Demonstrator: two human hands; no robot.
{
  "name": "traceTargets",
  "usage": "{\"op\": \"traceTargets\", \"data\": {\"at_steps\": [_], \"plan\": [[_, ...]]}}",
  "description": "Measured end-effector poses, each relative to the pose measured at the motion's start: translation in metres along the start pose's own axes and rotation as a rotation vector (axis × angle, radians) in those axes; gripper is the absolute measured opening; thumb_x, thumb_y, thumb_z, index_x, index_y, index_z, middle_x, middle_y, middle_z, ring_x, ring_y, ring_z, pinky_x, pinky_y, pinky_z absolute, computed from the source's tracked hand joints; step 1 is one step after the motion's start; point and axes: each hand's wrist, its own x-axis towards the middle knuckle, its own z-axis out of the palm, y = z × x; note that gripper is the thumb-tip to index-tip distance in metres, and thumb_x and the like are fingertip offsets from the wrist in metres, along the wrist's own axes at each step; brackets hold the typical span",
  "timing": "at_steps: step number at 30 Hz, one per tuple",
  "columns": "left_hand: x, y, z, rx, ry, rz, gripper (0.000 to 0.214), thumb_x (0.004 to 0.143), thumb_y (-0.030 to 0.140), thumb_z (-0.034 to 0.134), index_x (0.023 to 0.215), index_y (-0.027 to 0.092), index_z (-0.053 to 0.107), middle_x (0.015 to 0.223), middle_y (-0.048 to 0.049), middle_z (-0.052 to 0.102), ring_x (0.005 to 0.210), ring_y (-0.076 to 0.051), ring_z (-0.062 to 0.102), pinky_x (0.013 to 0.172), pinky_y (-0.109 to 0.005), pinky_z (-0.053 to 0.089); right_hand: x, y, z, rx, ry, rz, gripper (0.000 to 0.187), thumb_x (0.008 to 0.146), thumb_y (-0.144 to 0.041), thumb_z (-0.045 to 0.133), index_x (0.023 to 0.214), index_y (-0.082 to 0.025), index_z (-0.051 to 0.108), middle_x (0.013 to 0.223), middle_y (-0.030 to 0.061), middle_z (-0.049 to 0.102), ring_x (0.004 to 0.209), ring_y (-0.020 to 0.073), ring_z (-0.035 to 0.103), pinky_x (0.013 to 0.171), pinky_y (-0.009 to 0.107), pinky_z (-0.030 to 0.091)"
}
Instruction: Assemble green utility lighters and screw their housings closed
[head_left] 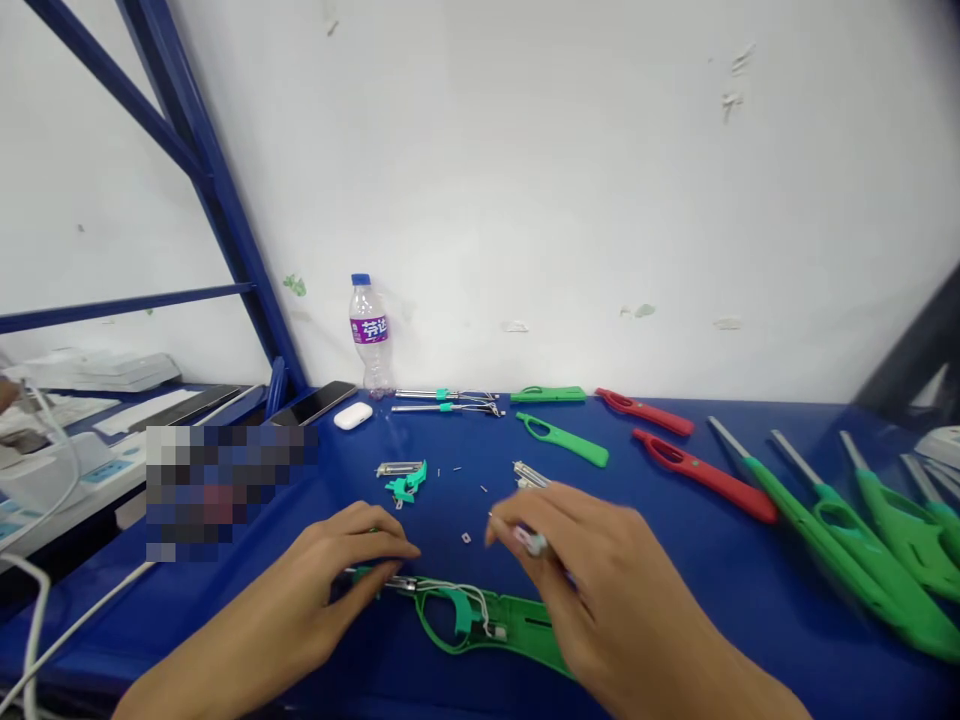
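Observation:
An opened green lighter [517, 650] lies near the front of the blue table, its wires, teal trigger and small inner parts exposed. My left hand [352, 560] is closed around its metal neck end, thumb and fingers pinching there. Above the right part of the casing, my right hand [592, 570] is closed on a small pale cylindrical part [534, 543] with a metallic look; its exact kind does not show. Between the hands lies a tiny white square piece [466, 538]. Teal trigger parts [407, 485] sit just beyond my left hand.
Metal rods with wires [450, 407], green casing halves [566, 440] and red casing halves [705, 475] lie further back. Several green lighters [840, 540] are at the right. A plastic bottle [370, 340], white case [352, 416] and phone [315, 403] stand or lie back left.

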Motion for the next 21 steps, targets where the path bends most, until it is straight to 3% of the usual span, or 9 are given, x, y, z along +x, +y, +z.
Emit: {"op": "traceTargets", "data": {"at_steps": [4,9,16,18,21], "plan": [[-0.009,-0.003,0.011,-0.065,0.066,-0.027,0.023,0.105,0.031,0.066,0.122,0.034,0.082,0.111,-0.0045,0.079,0.103,-0.023,0.077,0.091,-0.029,0.063,-0.033,0.024,0.018,-0.182,-0.018,0.049,0.027,0.108,-0.029,0.049,0.111,-0.028,0.077,0.093,0.0073,0.076,0.075,0.0239,0.074,0.059,0.033,0.043],[-0.011,-0.004,0.021,-0.133,0.097,-0.027,0.020,0.104,0.026,0.068,0.109,0.035,0.085,0.102,-0.0017,0.078,0.092,-0.020,0.076,0.081,-0.026,0.061,-0.040,0.036,0.033,-0.235,-0.209,0.001,0.026,0.099,-0.020,0.063,0.118,-0.029,0.078,0.111,0.0051,0.076,0.060,0.0173,0.072,0.049,0.032,0.038],[-0.014,-0.004,0.021,-0.081,0.133,0.058,0.025,0.105,0.022,0.063,0.112,0.035,0.084,0.102,-0.0015,0.077,0.090,-0.020,0.074,0.079,-0.026,0.060,-0.037,0.035,0.032,-0.285,-0.330,-0.117,0.069,0.069,0.006,0.058,0.127,-0.028,0.072,0.121,0.0009,0.079,0.074,0.0193,0.078,0.046,0.032,0.028],[-0.015,-0.005,0.023,-0.085,0.126,0.071,0.025,0.105,0.021,0.063,0.110,0.035,0.083,0.100,-0.0004,0.077,0.088,-0.018,0.074,0.078,-0.025,0.060,-0.036,0.037,0.032,-0.328,-0.327,-0.146,0.069,0.070,0.008,0.057,0.128,-0.028,0.071,0.119,0.0007,0.080,0.073,0.0186,0.078,0.046,0.032,0.027],[-0.016,-0.005,0.027,-0.084,0.112,0.066,0.023,0.107,0.024,0.062,0.108,0.034,0.082,0.100,0.0001,0.076,0.088,-0.018,0.073,0.085,-0.026,0.058,-0.033,0.037,0.033,-0.399,-0.318,-0.196,0.055,0.076,0.009,0.057,0.116,-0.026,0.072,0.110,-0.0002,0.081,0.069,0.0167,0.077,0.047,0.032,0.028]]}}
